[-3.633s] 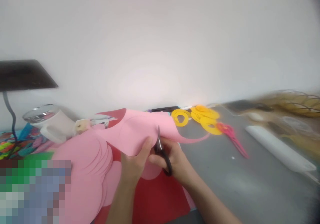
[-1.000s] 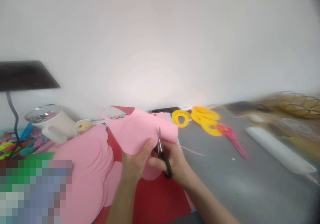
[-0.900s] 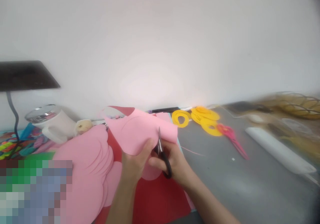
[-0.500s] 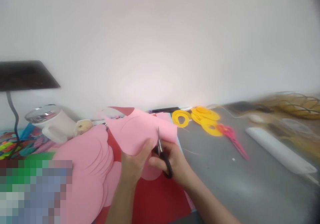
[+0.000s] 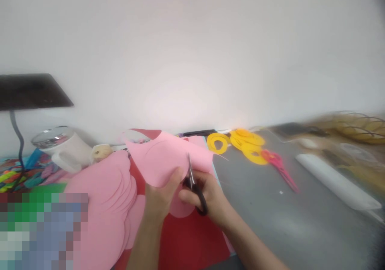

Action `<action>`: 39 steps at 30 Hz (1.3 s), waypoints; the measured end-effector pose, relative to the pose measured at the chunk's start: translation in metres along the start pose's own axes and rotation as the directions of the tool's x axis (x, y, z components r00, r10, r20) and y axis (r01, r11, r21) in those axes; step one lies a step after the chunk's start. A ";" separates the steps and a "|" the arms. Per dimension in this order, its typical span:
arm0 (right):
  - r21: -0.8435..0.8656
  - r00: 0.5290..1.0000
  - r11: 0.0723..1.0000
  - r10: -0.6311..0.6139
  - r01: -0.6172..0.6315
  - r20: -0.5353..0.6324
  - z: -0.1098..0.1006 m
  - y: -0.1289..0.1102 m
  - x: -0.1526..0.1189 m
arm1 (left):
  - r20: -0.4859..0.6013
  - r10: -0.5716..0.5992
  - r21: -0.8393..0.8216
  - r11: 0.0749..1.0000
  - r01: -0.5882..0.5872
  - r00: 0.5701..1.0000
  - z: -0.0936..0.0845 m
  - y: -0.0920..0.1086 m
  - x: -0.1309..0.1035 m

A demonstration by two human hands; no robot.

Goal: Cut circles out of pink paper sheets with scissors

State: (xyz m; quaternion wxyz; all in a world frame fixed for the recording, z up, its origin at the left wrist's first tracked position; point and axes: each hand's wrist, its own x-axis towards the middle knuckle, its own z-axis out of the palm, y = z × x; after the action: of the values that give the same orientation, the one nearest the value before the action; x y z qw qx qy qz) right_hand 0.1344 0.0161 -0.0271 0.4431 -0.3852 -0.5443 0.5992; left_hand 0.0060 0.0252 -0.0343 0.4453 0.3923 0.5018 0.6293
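My left hand point(image 5: 162, 193) grips a sheet of pink paper point(image 5: 162, 157) by its lower edge, thumb on top. A faint curved line shows on the sheet. My right hand point(image 5: 206, 193) is closed around the black handles of a pair of scissors point(image 5: 197, 191). The scissors' blades point up and away from me, into the pink paper just right of my left thumb. Underneath lies red paper point(image 5: 192, 242), with a rounded pink piece partly hidden below my hands. To the left spreads a pile of pink paper cutouts point(image 5: 102, 206) with rounded edges.
Yellow paper rings point(image 5: 246, 141) lie near the wall, beside pink scissors point(image 5: 282, 169). A white power strip point(image 5: 337, 181) rests on the grey table point(image 5: 270, 222). At the back left stand a white mug point(image 5: 70, 149) and a dark flat panel point(image 5: 33, 91) on a stalk.
The scissors' blades have shifted slightly left along the pink paper and look closer together. A thin strip at the sheet's right edge has moved. My left hand stays nearly still.
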 end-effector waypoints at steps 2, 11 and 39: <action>0.003 1.000 1.000 0.008 -0.008 -0.008 0.001 -0.001 0.000 | 0.012 -0.003 -0.006 1.000 0.003 1.000 -0.001 0.000 0.001; -0.009 1.000 1.000 -0.012 0.011 -0.022 0.003 0.007 -0.001 | -0.017 -0.003 -0.096 0.995 0.001 1.000 0.007 0.006 -0.004; -0.039 0.995 0.996 -0.088 0.086 -0.040 0.000 0.007 0.001 | 0.027 0.045 -0.060 0.997 -0.044 0.999 0.009 0.012 -0.005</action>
State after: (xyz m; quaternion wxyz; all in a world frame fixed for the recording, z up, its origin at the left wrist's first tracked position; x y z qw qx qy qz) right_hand 0.1334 0.0166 -0.0338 0.4727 -0.3818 -0.5624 0.5609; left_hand 0.0141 0.0216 -0.0208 0.4497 0.3991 0.4678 0.6478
